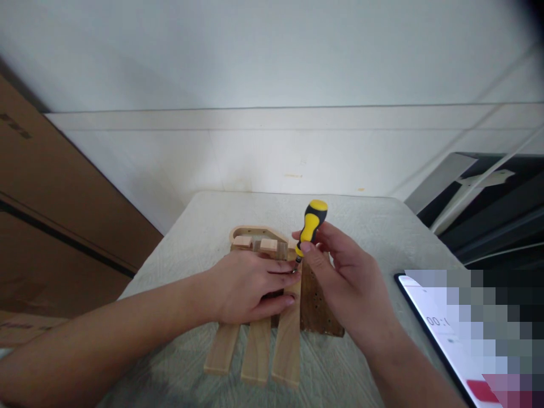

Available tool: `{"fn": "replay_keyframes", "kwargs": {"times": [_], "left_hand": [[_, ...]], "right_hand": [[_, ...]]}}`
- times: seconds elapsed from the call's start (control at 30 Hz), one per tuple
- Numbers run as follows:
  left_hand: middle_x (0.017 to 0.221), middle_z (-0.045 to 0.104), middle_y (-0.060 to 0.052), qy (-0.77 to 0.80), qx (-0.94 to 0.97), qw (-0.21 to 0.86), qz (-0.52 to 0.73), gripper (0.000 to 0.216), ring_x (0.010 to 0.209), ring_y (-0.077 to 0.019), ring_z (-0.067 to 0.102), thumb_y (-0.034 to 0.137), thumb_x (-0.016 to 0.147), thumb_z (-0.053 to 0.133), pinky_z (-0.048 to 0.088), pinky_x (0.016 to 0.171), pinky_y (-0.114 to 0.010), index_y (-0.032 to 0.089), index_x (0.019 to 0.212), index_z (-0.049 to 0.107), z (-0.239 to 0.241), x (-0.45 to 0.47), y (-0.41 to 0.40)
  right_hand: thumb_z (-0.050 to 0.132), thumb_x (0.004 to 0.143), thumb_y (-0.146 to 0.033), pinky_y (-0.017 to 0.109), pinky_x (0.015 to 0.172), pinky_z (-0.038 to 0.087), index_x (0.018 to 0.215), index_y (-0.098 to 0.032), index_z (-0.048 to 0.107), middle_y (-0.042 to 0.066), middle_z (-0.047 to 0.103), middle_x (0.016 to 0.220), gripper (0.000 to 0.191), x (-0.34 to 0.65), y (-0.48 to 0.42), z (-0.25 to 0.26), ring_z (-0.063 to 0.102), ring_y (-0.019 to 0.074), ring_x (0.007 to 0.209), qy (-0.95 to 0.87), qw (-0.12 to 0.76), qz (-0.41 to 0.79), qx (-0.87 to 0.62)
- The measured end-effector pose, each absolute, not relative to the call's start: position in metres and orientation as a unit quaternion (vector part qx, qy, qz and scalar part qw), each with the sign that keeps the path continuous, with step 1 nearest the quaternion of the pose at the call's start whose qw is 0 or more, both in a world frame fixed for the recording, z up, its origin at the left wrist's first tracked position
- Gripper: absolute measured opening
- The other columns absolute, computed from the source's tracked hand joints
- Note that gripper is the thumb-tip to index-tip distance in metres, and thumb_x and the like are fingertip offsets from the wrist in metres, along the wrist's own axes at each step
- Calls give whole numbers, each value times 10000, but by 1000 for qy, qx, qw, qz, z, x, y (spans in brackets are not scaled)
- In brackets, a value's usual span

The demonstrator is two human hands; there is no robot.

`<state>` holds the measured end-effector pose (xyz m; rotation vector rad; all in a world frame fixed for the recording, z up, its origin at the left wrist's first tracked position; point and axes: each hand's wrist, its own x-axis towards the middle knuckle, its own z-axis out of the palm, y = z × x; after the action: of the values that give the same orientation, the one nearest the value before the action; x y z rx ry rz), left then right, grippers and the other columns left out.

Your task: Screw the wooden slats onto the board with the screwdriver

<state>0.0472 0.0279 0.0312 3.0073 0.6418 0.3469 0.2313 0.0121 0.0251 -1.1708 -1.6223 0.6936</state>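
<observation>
The right hand point(348, 272) is closed around a yellow and black screwdriver point(312, 224). The screwdriver leans a bit, with its handle up and its tip down by the top part of the right one of three wooden strips point(289, 351). The left hand point(250, 286) lies over the strips, fingers stretched out, with fingertips on the right strip, close to the screwdriver's tip. I can't tell if those fingers are pinching something small.

The strips lie side by side, their bottom ends poking out toward the person. A darker brown wooden board point(317, 300) with little holes shows beside them. Behind the left hand are two small pale blocks point(268, 245) and a pale wooden piece point(249, 231) with a round end. All this wood sits on the pale tabletop point(170, 243).

A lit phone point(437, 317) lies on the right. On the left stands a big brown cardboard box point(51, 158); its inside is hidden.
</observation>
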Motion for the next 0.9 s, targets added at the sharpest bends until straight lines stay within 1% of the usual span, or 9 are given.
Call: {"fn": "replay_keyframes", "kwargs": {"times": [0.1,0.2,0.3,0.4,0.5,0.6,0.7,0.77,0.9], "left_hand": [[1134,683,-77,208,971,31,113,309,1062,-210,633,334,955,428,516,923,-349,166,1115,634,32,48,28],[1076,697,-67,210,971,32,115,272,993,-207,650,318,946,445,530,876,-345,168,1042,651,32,47,28],[1110,687,-75,210,971,32,111,300,1054,-219,628,332,950,436,510,929,-363,156,1101,627,32,47,28],[1142,678,-79,211,972,35,102,328,1106,-222,608,335,956,423,496,961,-367,149,1157,603,31,47,28],[1140,682,-70,211,971,36,106,291,1080,-215,622,323,952,433,513,928,-355,166,1087,636,32,47,28],[1121,690,-66,216,969,40,116,262,1032,-206,641,319,940,457,530,886,-341,177,1040,653,32,48,28],[1122,689,-71,218,968,49,114,284,1036,-208,638,321,938,462,525,902,-346,166,1100,636,32,48,28],[1140,683,-76,218,969,51,108,307,1071,-218,626,326,942,456,509,941,-360,156,1135,624,32,48,28],[1150,681,-86,216,969,52,108,326,1106,-226,614,324,944,454,493,970,-372,150,1167,615,33,48,27]], "right_hand": [[522,900,-329,365,775,486,1125,-222,588,50,657,977,258,230,11,24,605,179,853,-671,502,289,-463],[584,864,-341,344,709,487,1049,-219,578,42,633,947,221,228,12,23,586,168,788,-673,514,277,-453],[590,860,-326,340,684,480,1018,-215,585,36,624,897,193,229,12,24,575,167,761,-673,517,259,-461],[560,876,-294,362,731,481,1101,-222,589,36,641,906,237,231,11,24,581,173,788,-677,510,260,-463],[570,868,-269,378,775,487,1146,-234,575,47,647,992,280,232,9,24,585,186,866,-674,526,259,-450],[607,851,-277,355,747,497,1037,-237,604,41,638,977,191,232,8,27,585,177,850,-682,541,242,-428],[615,845,-260,328,727,500,918,-227,638,35,615,930,83,232,7,31,584,164,831,-692,540,219,-427],[606,854,-269,332,750,502,997,-235,641,32,623,937,151,232,7,31,589,163,844,-688,535,235,-430],[605,857,-311,375,818,499,1254,-246,545,36,654,992,407,234,7,27,593,168,847,-666,530,283,-442]]}}
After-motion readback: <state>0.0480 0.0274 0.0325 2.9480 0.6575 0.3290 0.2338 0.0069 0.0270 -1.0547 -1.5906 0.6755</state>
